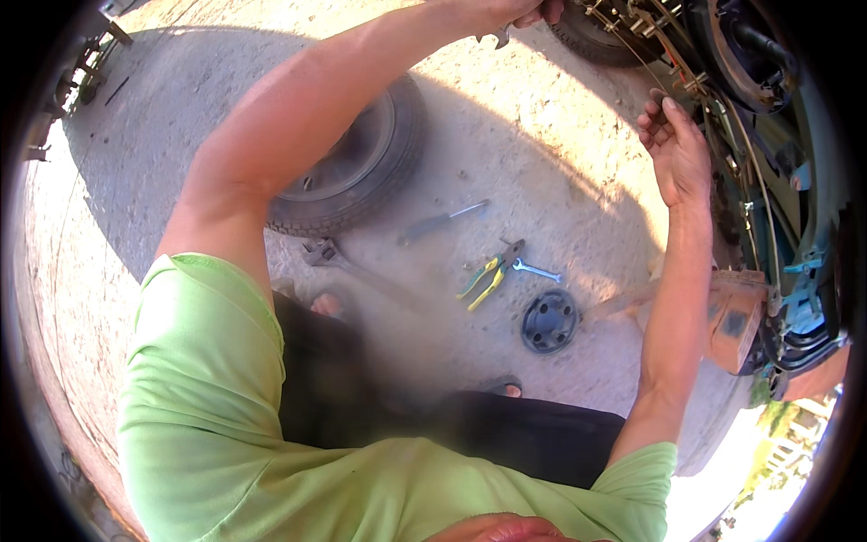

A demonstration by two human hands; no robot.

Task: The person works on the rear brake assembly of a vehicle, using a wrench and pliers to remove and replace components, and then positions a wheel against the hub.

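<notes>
Rough ground (470, 163), part shade, part hard sun, spread below both your hands. Head view, itemised:

Left hand (517, 11), one: cut by the upper edge, apparently closed on a metal wrench (493, 38), its open end showing. What it meets is out of sight.

Right hand (675, 149), one: fingers spread and loosely curled, seemingly empty, beside the machine (808, 235) and its cables; contact cannot be told.

Tyred wheel (402, 172), one: lying flat under your left forearm.

Nearer your body than either hand: screwdriver (442, 223), large adjustable wrench (361, 271), yellow-green pliers (488, 278), small blue-tinted wrench (539, 270), round black part (551, 322).

Wooden block (733, 312), one: beyond your right forearm, by the machine.

Hazards, as judged: should your wrench seat poorly, it could slip and skin your left knuckles; your right fingers could snag among cables if the machine shifts. If the block bears weight, an elbow knock could unsettle it. Loose tools could trip your sandalled foot (512, 390).
</notes>
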